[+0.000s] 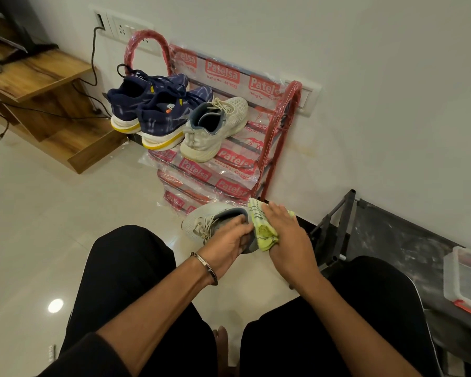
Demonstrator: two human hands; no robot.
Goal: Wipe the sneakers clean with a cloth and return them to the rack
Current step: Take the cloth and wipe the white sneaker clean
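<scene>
Grey sneaker [201, 221] is held low between the knees, just near of the rack [267, 159]. Its long axis runs left to right: toe left, heel right. Left hand [226, 240] grips the collar, fingers curled into the opening. Right hand [286, 235] presses the cloth [261, 227] against the heel, thumb tucked under the cloth. Judged: heel wiping falls to the right hand; the rack's top shelf lies far and up, beside the matching sneaker [215, 126].
</scene>
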